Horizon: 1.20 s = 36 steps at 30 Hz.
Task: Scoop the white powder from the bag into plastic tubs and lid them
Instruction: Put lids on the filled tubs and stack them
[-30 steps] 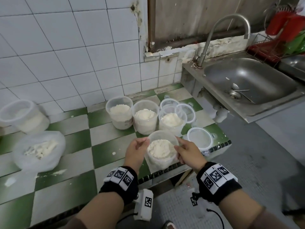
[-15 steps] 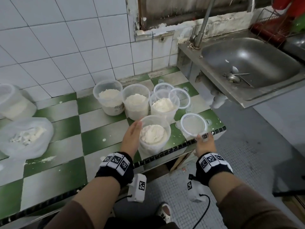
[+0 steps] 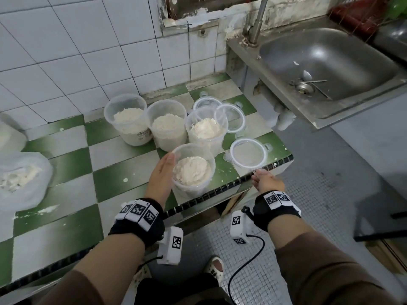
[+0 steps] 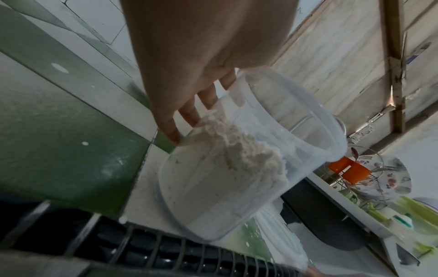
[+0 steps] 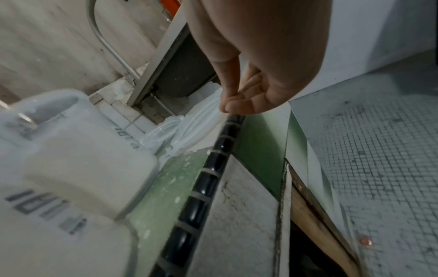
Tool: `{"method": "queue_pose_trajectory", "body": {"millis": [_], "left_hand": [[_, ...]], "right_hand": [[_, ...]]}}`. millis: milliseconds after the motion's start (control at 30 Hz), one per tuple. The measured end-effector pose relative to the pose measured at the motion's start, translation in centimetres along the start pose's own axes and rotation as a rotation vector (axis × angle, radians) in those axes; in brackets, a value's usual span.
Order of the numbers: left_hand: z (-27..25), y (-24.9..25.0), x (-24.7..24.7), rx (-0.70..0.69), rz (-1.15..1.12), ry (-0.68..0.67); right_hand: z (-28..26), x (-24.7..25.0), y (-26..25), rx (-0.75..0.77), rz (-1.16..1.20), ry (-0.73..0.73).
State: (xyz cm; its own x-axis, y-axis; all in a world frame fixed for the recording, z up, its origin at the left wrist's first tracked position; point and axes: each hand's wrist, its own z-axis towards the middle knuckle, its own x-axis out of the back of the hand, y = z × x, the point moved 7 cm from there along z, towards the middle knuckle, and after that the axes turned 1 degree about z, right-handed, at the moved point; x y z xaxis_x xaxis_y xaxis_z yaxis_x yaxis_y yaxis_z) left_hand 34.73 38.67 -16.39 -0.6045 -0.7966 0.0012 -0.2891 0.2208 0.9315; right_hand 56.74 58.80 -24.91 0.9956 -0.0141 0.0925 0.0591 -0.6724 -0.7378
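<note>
Powder-filled tub (image 3: 193, 170) stands unlidded at the counter (image 3: 123, 172) front edge, directly against the left hand (image 3: 161, 172). Left hand lies flat along the tub's left wall, fingers (image 4: 189, 112) straight and touching the plastic, not wrapped round it. White powder (image 3: 192, 170) is heaped inside, below the rim.

Right hand (image 3: 267, 180) sits at the counter's black-tiled edge (image 3: 220, 190), to the right of the tub and apart from it. Its thumb and fingertips (image 5: 233, 105) are pinched together on the near rim of a clear round lid (image 3: 248, 153), which lies just beyond the fingers on the counter corner.

Beyond the left hand's fingertips, three more tubs of powder (image 3: 167, 125) stand in a row, all unlidded. Past the right hand and further back, two more clear lids (image 3: 230, 117) lie beside the rightmost of those tubs.

Far to the left of the left hand, the plastic bag (image 3: 22, 179) rests open on the counter with powder showing inside. Steel sink (image 3: 326, 62) sits beyond and to the right of the right hand.
</note>
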Motion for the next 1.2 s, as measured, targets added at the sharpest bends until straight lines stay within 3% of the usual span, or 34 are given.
{"method": "queue_pose_trajectory", "body": {"millis": [167,400,600,667,800,1000,1200], "left_hand": [[-0.1,0.1,0.1,0.001,0.016,-0.006],[-0.5,1.2,1.0,0.051,0.05,0.014],[-1.3,7.4,1.0,-0.171,0.077,0.093],[-1.0,9.4,0.2,-0.22,0.074,0.027],[-0.4,11.4,-1.1,-0.14,-0.038,-0.113],[-1.1,12.8,1.2,-0.247,0.077,-0.038],[-1.2,11.7,3.3,-0.122,-0.093,-0.066]], "right_hand": [[-2.2,0.5,-1.4,0.015,0.207,-0.085],[-6.4,0.6,-7.3,0.068,0.507,-0.275],[-11.9,-0.2,-12.1,0.222,0.565,-0.6],[-13.8,-1.1,-12.8,0.239,0.532,-0.715],[-16.8,-3.2,-12.7,0.232,0.439,-0.898],[-17.8,-5.0,-11.3,0.197,0.304,-0.941],[-17.4,-5.8,-10.3,0.146,0.23,-0.838]]}}
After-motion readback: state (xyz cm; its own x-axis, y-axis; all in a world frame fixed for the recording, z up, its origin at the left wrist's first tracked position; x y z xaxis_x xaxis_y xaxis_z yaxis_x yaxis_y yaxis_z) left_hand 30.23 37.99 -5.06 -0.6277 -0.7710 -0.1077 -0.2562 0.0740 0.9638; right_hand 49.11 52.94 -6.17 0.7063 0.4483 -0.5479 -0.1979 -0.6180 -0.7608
